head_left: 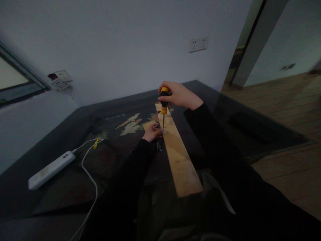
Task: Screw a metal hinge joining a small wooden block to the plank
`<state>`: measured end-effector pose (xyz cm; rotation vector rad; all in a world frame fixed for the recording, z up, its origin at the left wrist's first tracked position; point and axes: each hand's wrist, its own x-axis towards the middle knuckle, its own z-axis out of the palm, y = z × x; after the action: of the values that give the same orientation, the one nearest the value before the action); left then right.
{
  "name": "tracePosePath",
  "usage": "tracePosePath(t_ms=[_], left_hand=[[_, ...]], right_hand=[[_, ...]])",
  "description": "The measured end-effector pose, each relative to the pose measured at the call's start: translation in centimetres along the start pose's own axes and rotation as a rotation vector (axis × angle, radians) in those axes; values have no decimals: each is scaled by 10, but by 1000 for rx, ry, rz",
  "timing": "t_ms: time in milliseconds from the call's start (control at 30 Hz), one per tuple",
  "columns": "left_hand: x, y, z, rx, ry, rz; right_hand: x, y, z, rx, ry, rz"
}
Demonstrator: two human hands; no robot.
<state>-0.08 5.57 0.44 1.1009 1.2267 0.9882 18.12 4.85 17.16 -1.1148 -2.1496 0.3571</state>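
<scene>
My right hand is wrapped round the top of a yellow and black screwdriver that stands upright, its tip down on a long pale wooden plank. The plank lies on a dark glass-topped table. My left hand rests at the plank's left edge, fingers pinched close to the screwdriver tip, where a small metal piece sits. What the fingers hold is too small to make out. A few loose screws lie on the table just nearer me.
A white power bank with a white cable lies on the table's left side, with a small yellow item nearby. Wall sockets sit on the wall behind. Wooden floor stretches to the right.
</scene>
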Motion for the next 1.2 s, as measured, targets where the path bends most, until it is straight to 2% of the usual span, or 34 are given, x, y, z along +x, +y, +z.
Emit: tracePosePath(t_ms=[300, 467, 567, 633, 800, 867, 1033, 1200], left_hand=[[-2, 0, 0, -2, 6, -9], [0, 3, -2, 29, -5, -47], [2, 4, -5, 77, -24, -38], [1, 4, -8, 167, -9, 17], [-15, -4, -23, 587, 135, 367], [-26, -8, -29, 682, 120, 461], [-49, -12, -39, 816, 18, 483], [-53, -10, -41, 906, -30, 436]], right_hand=[[0, -3, -5, -38, 110, 28], [-5, 2, -13, 80, 223, 104], [-16, 20, -14, 272, 296, 160], [-27, 39, -11, 422, 372, 206], [-57, 89, 11, 797, 588, 325], [-67, 106, 20, 898, 605, 380], [-81, 128, 29, 1016, 643, 450], [-86, 132, 31, 986, 678, 492]])
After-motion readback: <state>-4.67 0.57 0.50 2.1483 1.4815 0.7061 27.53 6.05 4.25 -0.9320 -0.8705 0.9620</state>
